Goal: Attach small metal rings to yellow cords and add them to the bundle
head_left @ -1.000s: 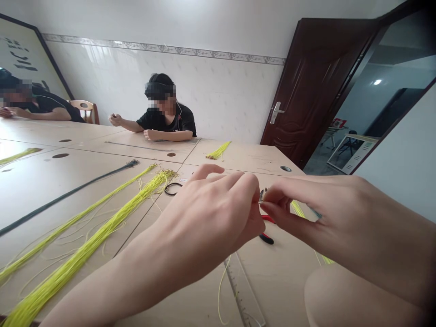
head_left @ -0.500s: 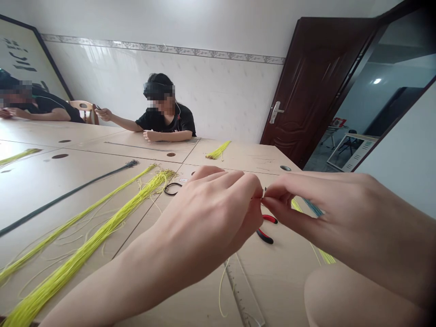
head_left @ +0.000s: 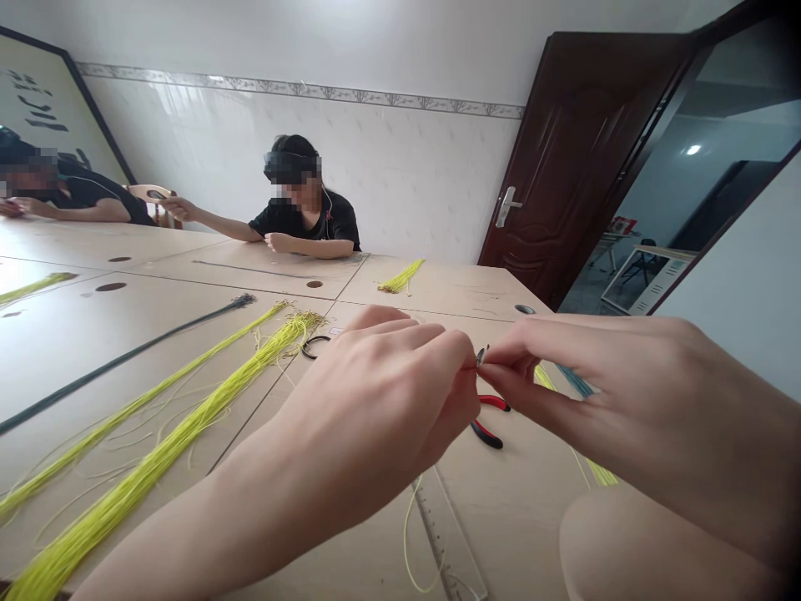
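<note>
My left hand (head_left: 388, 401) and my right hand (head_left: 613, 392) meet above the table, their fingertips pinching a small metal terminal (head_left: 480, 357) from either side. Any wire attached to it is too thin to make out. Just below my fingers lie red-and-black handled pliers (head_left: 486, 421), touched by neither hand. A clear plastic ruler (head_left: 445, 534) lies beneath my forearms. Left of my left hand stretch long bundles of yellow wire (head_left: 163, 457) (head_left: 143, 406).
The pale wooden table (head_left: 438, 292) holds a dark cable bundle (head_left: 125, 366), a black ring (head_left: 314, 347) and a small yellow bundle (head_left: 400, 277). A co-worker (head_left: 331, 225) sits across the table, and another person (head_left: 81, 192) sits at far left. A brown door (head_left: 581, 167) stands open at right.
My hands have shifted only slightly, and the metal terminal shows between my fingertips. The pliers are less hidden than a second ago. The co-worker's arm has stretched further left.
</note>
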`<state>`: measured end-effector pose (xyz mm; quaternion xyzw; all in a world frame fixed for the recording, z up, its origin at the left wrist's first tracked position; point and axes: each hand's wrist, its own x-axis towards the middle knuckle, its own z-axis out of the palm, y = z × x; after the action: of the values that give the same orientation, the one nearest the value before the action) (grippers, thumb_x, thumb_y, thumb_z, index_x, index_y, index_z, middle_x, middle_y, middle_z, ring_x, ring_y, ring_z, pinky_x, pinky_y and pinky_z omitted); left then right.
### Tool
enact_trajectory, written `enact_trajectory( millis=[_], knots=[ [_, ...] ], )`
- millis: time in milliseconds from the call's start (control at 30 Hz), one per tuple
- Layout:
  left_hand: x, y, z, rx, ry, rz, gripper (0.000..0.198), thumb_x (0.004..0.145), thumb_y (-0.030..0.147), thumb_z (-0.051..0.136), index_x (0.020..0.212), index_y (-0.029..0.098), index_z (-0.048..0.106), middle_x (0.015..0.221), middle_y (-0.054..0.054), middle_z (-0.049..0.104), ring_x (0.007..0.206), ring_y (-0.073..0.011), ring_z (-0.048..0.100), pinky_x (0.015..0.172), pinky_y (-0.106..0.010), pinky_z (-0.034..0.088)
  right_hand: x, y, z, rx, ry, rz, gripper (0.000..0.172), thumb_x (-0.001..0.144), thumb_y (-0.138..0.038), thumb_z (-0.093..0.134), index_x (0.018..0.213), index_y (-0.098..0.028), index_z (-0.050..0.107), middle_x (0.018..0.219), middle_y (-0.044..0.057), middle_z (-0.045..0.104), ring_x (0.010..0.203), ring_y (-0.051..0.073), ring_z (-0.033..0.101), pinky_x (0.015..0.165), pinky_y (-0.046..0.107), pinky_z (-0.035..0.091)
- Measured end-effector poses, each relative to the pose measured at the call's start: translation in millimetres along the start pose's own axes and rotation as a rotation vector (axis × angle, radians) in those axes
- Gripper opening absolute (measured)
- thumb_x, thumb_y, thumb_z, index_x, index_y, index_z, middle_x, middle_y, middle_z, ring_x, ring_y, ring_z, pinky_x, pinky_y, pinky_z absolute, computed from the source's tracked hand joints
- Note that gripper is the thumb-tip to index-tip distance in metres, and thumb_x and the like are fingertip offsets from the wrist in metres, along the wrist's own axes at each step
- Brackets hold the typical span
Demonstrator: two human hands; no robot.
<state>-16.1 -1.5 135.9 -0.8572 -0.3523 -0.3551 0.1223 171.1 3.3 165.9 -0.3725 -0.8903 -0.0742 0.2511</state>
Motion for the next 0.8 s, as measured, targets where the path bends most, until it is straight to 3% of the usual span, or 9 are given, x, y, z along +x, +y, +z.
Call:
enact_trajectory(
  millis=[133, 267, 467, 800],
  knots=[
    [-2.1, -1.0, 0.4, 0.021, 0.024, 0.029, 0.01, 0.085, 0.015, 0.055, 0.081, 0.016, 0.065, 0.071, 0.0, 0.064, 0.08, -0.0193, 0.06, 0.073, -0.032, 0.043, 0.7, 1.0, -0.6, -0.006, -0.006, -0.007, 0.019, 0.091, -0.033, 0.049, 0.076, -0.027, 0.058, 0.068, -0.01, 0.062, 0.052, 0.008, 0.054, 0.048, 0.022, 0.037],
    [-0.4, -1.4, 1.3, 0.032, 0.02, 0.037, 0.009, 0.084, 0.015, 0.057, 0.079, 0.016, 0.065, 0.068, 0.0, 0.063, 0.077, -0.0211, 0.06, 0.077, -0.037, 0.044, 0.3, 0.1, -0.5, 0.025, -0.02, 0.007, 0.018, 0.091, -0.03, 0.05, 0.076, -0.028, 0.057, 0.068, -0.011, 0.061, 0.055, 0.007, 0.053, 0.049, 0.02, 0.037],
    [-1.9, -0.8, -1.6, 0.004, -0.043, 0.044, 0.01, 0.085, 0.014, 0.057, 0.076, 0.015, 0.062, 0.06, 0.003, 0.054, 0.055, -0.0118, 0.049, 0.089, -0.04, 0.04, -1.3, -2.5, -0.7, 0.053, -0.043, 0.034, 0.017, 0.091, -0.033, 0.049, 0.077, -0.029, 0.057, 0.07, -0.013, 0.061, 0.056, 0.007, 0.054, 0.049, 0.019, 0.039],
    [-5.8, -3.7, -0.7, 0.018, -0.043, 0.039, 0.013, 0.082, 0.006, 0.057, 0.089, 0.016, 0.06, 0.069, 0.004, 0.057, 0.063, -0.0113, 0.052, 0.097, -0.038, 0.034, 0.2, 2.8, 0.9, -0.036, 0.019, -0.041, 0.018, 0.092, -0.037, 0.047, 0.08, -0.033, 0.059, 0.075, -0.015, 0.066, 0.054, 0.007, 0.057, 0.052, 0.022, 0.039]
  ],
)
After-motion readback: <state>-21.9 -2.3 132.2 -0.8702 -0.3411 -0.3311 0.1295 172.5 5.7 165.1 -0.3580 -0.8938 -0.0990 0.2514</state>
